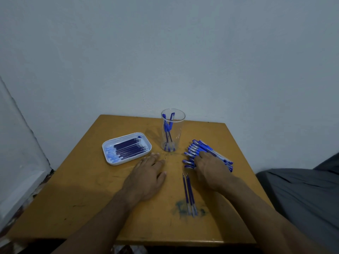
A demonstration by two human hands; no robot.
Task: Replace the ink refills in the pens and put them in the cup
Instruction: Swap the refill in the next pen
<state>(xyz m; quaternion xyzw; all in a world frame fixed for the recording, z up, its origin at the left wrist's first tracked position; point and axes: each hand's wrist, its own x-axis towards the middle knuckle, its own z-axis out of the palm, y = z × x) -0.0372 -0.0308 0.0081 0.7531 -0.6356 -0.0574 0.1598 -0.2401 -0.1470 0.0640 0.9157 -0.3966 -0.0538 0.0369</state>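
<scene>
A clear glass cup [175, 125] stands at the back middle of the table with a few blue pens [167, 128] upright in it. To its right lies a pile of several blue capped pens [199, 146]. My right hand [211, 169] lies on the near side of that pile, its fingers reaching over the pens; I cannot see a pen gripped. My left hand [148, 173] rests flat on the table, fingers straight, holding nothing. Two loose refills [189, 193] lie side by side between my forearms. A white tray [109, 159] at the left holds several dark blue refills [128, 148].
The wooden table [88, 189] stands against a pale wall. A blue-green ink stain [180, 208] marks the wood under the loose refills' near ends. Grey cloth [302, 195] lies beyond the table's right edge.
</scene>
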